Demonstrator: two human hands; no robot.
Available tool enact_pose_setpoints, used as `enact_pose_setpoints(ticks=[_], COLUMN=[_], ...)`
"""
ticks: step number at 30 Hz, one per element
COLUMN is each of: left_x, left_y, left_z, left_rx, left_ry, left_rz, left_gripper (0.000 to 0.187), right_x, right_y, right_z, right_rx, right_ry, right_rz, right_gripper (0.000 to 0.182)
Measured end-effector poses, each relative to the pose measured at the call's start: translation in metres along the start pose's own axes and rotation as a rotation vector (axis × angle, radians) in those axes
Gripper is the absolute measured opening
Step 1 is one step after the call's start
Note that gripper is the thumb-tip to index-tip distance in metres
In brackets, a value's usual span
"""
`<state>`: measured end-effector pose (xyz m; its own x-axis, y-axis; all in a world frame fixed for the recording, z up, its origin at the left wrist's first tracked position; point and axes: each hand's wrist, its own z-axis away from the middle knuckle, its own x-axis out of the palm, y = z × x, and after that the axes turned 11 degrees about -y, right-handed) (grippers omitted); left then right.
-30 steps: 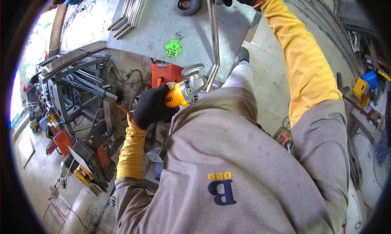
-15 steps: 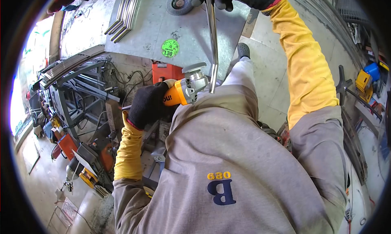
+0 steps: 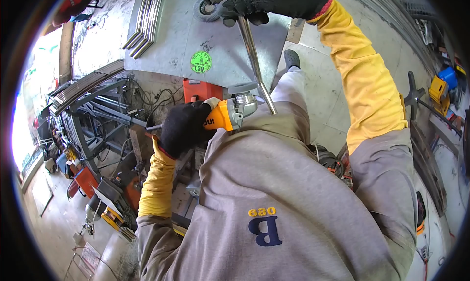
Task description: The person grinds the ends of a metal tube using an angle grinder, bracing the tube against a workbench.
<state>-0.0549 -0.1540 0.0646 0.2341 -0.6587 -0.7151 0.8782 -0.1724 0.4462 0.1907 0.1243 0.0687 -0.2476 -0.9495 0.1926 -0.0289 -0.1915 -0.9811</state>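
Observation:
My left hand, in a black glove, is wrapped round the body of an orange angle grinder. The grinder's disc faces up, beside the lower part of a shiny bent metal tube. Near the tube's upper part, my right hand, also black-gloved, has its fingers closed round it. Below that hand the tube slants down over the edge of a metal sheet table, its lower end in front of my lap. A flap disc lies on the table beside my right hand, partly covered by a dark object.
Several bent tubes lie at the table's left. A green round sticker marks the sheet. Below its edge stands a red box. A steel rack with metal bars stands to the left, with cables and tools on the floor.
The tube has tilted, its lower end swinging right. My right hand has shifted slightly left and down over the flap disc's edge. The grinder has turned a little and moved slightly down.

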Motion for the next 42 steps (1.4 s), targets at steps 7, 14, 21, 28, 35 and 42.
enact_pose_setpoints(ticks=[7, 14, 21, 28, 35, 42], left_x=[0.002, 0.014, 0.027, 0.033, 0.032, 0.029], left_y=[-0.002, 0.001, 0.001, 0.007, 0.01, 0.015], left_z=[-0.003, -0.004, -0.006, -0.01, -0.013, -0.013], left_rx=[0.006, 0.004, 0.026, 0.006, -0.013, -0.014], left_ry=[-0.025, 0.003, 0.008, -0.001, 0.032, 0.034], left_rz=[-0.01, -0.029, -0.095, -0.049, -0.053, -0.025], left_gripper=[0.052, 0.057, 0.062, 0.064, 0.064, 0.063], right_x=[0.004, 0.01, -0.032, -0.037, -0.042, -0.018], right_y=[-0.006, -0.013, 0.013, 0.02, 0.019, 0.004], right_z=[0.005, 0.01, 0.027, 0.029, 0.033, 0.034], right_rx=[0.072, 0.151, 0.138, 0.085, 0.109, 0.13], right_ry=[0.018, 0.073, 0.04, 0.053, 0.059, 0.081], right_rz=[0.11, 0.114, -0.013, -0.043, -0.023, 0.004], right_gripper=[0.029, 0.031, 0.032, 0.033, 0.034, 0.035])
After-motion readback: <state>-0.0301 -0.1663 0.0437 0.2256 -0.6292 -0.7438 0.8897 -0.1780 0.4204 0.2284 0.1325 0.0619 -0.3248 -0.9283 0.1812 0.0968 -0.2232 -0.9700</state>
